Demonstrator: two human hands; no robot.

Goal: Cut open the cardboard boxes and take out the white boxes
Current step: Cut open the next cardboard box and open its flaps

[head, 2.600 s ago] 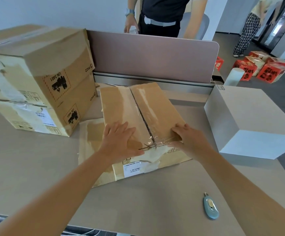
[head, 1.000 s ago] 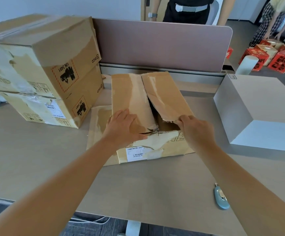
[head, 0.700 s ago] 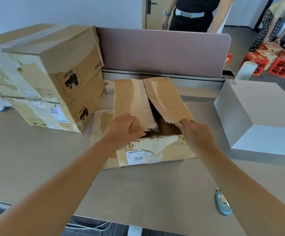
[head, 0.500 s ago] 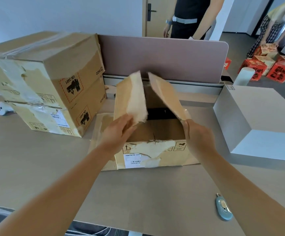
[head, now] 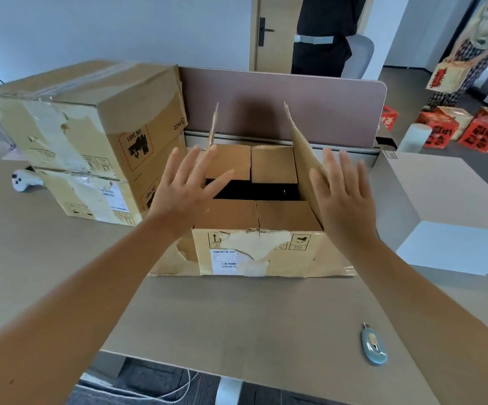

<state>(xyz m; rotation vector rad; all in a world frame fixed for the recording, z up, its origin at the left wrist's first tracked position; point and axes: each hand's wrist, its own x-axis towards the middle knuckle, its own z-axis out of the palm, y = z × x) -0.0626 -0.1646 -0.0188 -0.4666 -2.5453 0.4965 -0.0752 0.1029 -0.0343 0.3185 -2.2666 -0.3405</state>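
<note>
Inside, cardboard box contents stay dark, unreadable.

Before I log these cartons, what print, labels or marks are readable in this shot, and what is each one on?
"UN 3481", printed upside down: red-hatched label on the upper stacked brown cardboard carton.
"PICO", upside down: the same carton's side.
White barcode sticker on the opened brown cardboard box: too small to read.
Its arrow and handling pictograms: symbols only.
Black characters on the red boxes on the floor: too blurred.
</note>
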